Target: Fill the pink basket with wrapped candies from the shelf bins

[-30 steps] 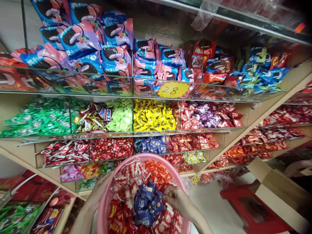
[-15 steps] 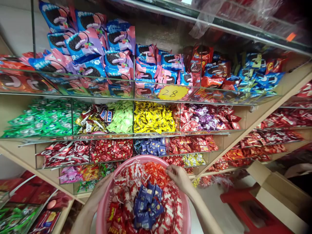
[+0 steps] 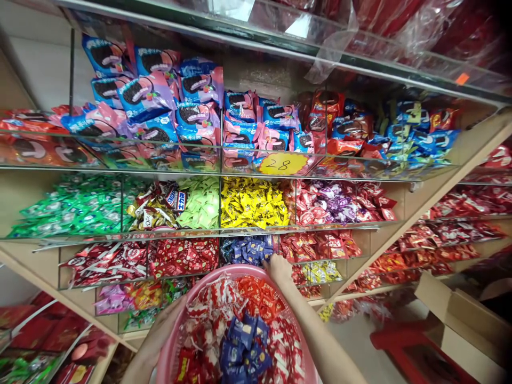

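Observation:
A pink plastic basket (image 3: 169,341) at the bottom centre holds dark blue packets (image 3: 242,346), orange-red packets (image 3: 258,296) and red-and-white wrapped sweets. Against the basket's left rim rests my left hand (image 3: 170,318), its fingers mostly hidden behind the rim. My right hand (image 3: 279,268) is beyond the far right rim, at the front of the shelf compartment of dark blue packets (image 3: 250,249). Its fingers are curled, and whatever they hold is too small to make out. Red packets (image 3: 316,245) lie in the compartment just right of that hand.
Glass-fronted shelves hold green (image 3: 80,205), yellow (image 3: 254,202) and purple sweets, with cookie packs (image 3: 148,96) above. A yellow price tag (image 3: 284,164) reads 28. At the lower right are an open cardboard box (image 3: 468,320) and a red stool (image 3: 408,341).
My right hand has moved from over the basket's far right rim forward to the shelf of dark blue packets. The view has tilted slightly, so the shelves appear lower.

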Action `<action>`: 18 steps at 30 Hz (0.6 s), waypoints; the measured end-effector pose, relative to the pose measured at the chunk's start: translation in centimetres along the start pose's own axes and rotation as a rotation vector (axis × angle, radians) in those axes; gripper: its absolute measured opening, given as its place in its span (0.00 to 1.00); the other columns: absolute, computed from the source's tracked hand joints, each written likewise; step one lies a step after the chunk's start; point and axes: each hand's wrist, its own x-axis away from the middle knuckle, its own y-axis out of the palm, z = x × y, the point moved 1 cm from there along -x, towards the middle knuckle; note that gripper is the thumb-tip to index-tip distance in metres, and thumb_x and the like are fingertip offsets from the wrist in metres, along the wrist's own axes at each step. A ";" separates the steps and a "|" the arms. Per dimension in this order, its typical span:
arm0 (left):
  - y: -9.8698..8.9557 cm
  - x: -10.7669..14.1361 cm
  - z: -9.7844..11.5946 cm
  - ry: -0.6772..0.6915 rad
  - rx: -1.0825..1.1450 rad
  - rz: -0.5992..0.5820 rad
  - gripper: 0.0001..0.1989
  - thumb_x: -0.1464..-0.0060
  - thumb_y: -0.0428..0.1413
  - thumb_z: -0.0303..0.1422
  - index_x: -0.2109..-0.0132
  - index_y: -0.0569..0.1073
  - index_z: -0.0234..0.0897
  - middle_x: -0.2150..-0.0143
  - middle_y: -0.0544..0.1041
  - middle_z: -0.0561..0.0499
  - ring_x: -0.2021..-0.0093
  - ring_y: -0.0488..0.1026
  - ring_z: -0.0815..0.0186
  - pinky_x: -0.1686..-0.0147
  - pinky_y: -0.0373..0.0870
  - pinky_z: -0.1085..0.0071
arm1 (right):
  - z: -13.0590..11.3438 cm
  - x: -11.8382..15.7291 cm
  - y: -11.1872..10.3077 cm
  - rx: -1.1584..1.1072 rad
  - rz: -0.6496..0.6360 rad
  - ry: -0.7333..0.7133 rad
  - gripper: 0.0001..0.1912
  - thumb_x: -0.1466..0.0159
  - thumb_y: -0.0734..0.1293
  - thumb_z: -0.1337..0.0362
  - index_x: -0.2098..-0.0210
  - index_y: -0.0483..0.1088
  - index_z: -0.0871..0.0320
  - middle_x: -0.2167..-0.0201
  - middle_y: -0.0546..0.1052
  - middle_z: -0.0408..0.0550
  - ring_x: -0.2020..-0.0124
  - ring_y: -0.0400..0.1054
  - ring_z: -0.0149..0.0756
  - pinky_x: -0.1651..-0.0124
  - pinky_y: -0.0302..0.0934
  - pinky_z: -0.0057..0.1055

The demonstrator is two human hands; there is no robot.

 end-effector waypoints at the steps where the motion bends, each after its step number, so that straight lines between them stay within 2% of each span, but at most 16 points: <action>1: 0.1 0.1 0.1 -0.001 0.002 0.010 0.19 0.58 0.63 0.34 0.56 0.74 0.34 0.53 0.75 0.42 0.49 0.69 0.57 0.46 0.61 0.64 | 0.0 -0.1 0.1 0.001 0.002 -0.002 0.15 0.39 0.61 0.57 0.61 0.70 0.64 0.62 0.75 0.61 0.58 0.70 0.43 0.60 0.60 0.31; 7: 0.2 0.2 0.3 0.003 0.015 -0.003 0.16 0.58 0.63 0.32 0.58 0.75 0.35 0.53 0.75 0.43 0.50 0.70 0.58 0.47 0.62 0.66 | 0.3 -0.1 -0.1 -0.013 0.044 -0.017 0.20 0.40 0.61 0.56 0.55 0.65 0.66 0.63 0.75 0.60 0.61 0.70 0.46 0.64 0.61 0.34; 15: 0.3 0.0 0.3 -0.015 0.034 -0.006 0.16 0.57 0.63 0.31 0.58 0.75 0.34 0.55 0.76 0.43 0.52 0.72 0.59 0.50 0.67 0.68 | -0.1 -0.4 -0.5 -0.083 0.099 -0.043 0.18 0.38 0.58 0.55 0.54 0.64 0.61 0.63 0.75 0.57 0.59 0.69 0.44 0.64 0.58 0.32; 18: 0.8 0.9 1.0 -0.024 0.022 -0.014 0.13 0.53 0.60 0.30 0.58 0.75 0.34 0.56 0.77 0.44 0.55 0.74 0.61 0.55 0.70 0.71 | -0.5 -1.0 -0.1 -0.131 0.091 -0.041 0.15 0.38 0.59 0.55 0.60 0.68 0.58 0.64 0.75 0.54 0.60 0.69 0.41 0.65 0.57 0.29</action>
